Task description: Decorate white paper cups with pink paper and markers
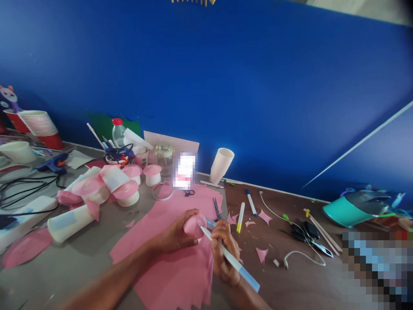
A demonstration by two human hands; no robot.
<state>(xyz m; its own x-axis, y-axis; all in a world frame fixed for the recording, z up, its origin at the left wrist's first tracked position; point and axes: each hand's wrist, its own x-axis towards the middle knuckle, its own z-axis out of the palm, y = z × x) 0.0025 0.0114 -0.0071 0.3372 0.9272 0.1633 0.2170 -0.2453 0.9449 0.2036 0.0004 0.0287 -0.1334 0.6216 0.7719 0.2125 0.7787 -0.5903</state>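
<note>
My left hand [174, 232] is closed round a small round pink paper piece [195, 225], its domed face turned up. Held like a pen in my right hand [224, 252] is a white marker [234, 262] with a light blue end. The marker's tip is at the pink piece's surface; I cannot tell whether it touches. Another bluish, clear object [210, 222] shows by my right fingers, perhaps a cap. Beneath both hands lie overlapping pink paper sheets [174, 280]. Just beyond my right hand rest scissors [217, 207], partly hidden.
Pink-topped paper cups [127, 193] cluster at left, near a glue gun [53, 163] and black cables. A white cup stack [222, 165] stands by the blue wall. Right lie markers [240, 217], pink scraps [262, 255], a white cable [305, 254] and a teal container [343, 212].
</note>
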